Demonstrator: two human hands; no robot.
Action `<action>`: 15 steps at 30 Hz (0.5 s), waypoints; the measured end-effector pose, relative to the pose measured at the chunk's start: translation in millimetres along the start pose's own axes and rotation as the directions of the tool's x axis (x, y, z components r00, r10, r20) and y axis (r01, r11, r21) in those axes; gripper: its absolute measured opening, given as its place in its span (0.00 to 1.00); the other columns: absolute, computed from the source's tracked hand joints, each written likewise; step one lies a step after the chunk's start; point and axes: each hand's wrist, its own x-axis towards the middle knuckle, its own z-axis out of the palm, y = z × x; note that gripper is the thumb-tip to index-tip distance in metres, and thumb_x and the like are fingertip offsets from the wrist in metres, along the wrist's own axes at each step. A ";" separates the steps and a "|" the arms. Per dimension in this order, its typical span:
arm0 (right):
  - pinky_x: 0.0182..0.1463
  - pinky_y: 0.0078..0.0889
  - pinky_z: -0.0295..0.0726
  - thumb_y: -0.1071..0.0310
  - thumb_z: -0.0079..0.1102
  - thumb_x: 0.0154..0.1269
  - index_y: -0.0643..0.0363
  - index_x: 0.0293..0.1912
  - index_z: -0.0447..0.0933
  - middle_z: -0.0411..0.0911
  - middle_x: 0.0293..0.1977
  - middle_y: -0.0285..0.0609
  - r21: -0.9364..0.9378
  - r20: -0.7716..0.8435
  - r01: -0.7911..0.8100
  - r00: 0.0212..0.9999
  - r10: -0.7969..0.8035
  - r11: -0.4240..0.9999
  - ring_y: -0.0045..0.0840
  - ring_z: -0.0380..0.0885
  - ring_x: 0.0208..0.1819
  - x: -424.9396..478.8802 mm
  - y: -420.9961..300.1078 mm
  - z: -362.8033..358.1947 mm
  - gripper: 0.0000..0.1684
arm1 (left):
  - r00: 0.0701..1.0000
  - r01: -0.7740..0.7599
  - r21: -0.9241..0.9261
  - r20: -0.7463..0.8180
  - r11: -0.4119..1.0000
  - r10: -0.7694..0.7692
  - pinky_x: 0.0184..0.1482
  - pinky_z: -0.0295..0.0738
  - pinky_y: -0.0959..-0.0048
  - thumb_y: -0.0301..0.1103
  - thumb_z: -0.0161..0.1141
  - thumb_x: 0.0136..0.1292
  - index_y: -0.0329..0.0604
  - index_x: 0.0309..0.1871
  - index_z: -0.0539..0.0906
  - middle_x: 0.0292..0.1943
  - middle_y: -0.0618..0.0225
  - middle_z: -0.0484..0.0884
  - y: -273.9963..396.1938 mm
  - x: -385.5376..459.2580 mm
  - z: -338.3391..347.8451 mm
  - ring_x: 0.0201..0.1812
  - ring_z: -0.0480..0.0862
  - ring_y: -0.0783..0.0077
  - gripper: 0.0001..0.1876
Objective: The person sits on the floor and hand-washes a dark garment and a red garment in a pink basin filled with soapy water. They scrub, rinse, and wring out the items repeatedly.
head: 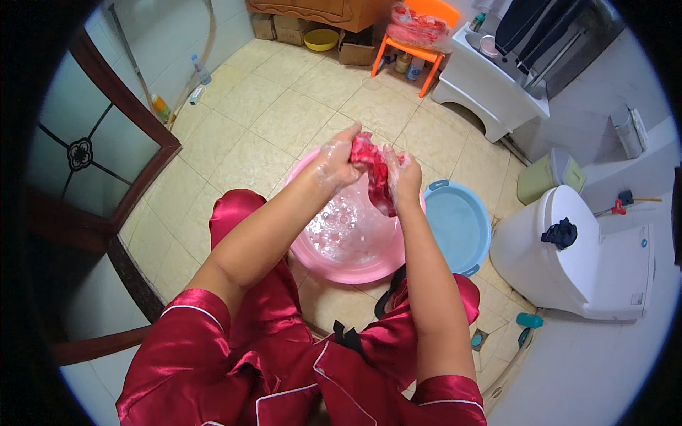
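A wet red cloth (378,181) is stretched between my two hands over a pink plastic basin (351,274). My left hand (341,162) grips one end of it, and suds coat that wrist. On the other side my right hand (404,174) holds the cloth with the thumb up and foam on the fingers. Its lower end hangs down towards the basin. Soapy water (346,229) with bubbles lies in the basin, which stands on the floor between my knees. Fingers and folds hide part of the cloth.
A blue basin (484,234) of water stands right of the pink one. Beyond it is a white toilet (538,266) with a dark cloth (560,233) on its lid. An orange chair (426,53) and a white washbasin cabinet (474,96) stand ahead; a glazed door (154,144) is at left.
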 end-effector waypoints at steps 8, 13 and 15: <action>0.40 0.20 0.73 0.75 0.55 0.59 0.62 0.38 0.68 0.71 0.32 0.36 0.400 -0.111 0.158 0.986 -0.123 0.903 0.17 0.70 0.34 -29.8 -3.2 9.4 0.07 | 0.959 -0.257 -0.012 0.117 0.966 0.257 0.31 0.77 0.78 0.26 0.55 0.64 0.41 0.53 0.73 0.35 0.64 0.74 7.5 -27.5 36.1 0.29 0.75 0.73 0.13; 0.52 0.30 0.73 0.62 0.68 0.54 0.65 0.52 0.65 0.75 0.45 0.46 0.273 0.279 0.013 0.956 -0.092 0.962 0.31 0.74 0.49 -53.7 -10.9 41.6 0.31 | 0.933 -0.336 0.049 0.152 0.941 0.325 0.51 0.78 0.72 0.23 0.53 0.65 0.40 0.58 0.71 0.43 0.62 0.73 4.9 -49.2 60.1 0.42 0.77 0.69 0.17; 0.52 0.29 0.73 0.63 0.68 0.55 0.66 0.53 0.64 0.74 0.46 0.45 0.436 0.259 -0.140 0.965 0.024 0.889 0.29 0.73 0.49 -41.5 -10.3 44.1 0.32 | 0.913 -0.358 0.073 0.235 0.931 0.333 0.55 0.77 0.68 0.23 0.53 0.64 0.34 0.56 0.71 0.45 0.59 0.73 12.3 -45.1 53.5 0.46 0.78 0.66 0.17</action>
